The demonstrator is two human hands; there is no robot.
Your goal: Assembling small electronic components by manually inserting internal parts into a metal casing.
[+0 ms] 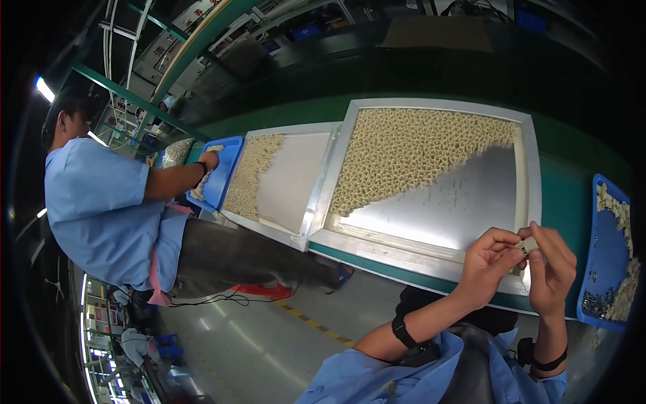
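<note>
Near the front right corner of a metal-framed tray (530,161), my two hands are close together. A small cream-coloured block-like part (529,246) is pinched between their fingertips. My left hand (494,264) grips it from the left with bent fingers. On the other side, my right hand (553,273) closes its thumb and fingers on the same part. Rows of small cream parts (410,151) fill the far left portion of the tray, and bare shiny metal shows at its near right.
To the right, a blue tray (603,246) holds loose cream parts (626,289) and small metal pieces (595,304). A second framed tray (296,175), partly filled, adjoins on the left. Beyond it, a co-worker (111,195) reaches into another blue tray (231,161).
</note>
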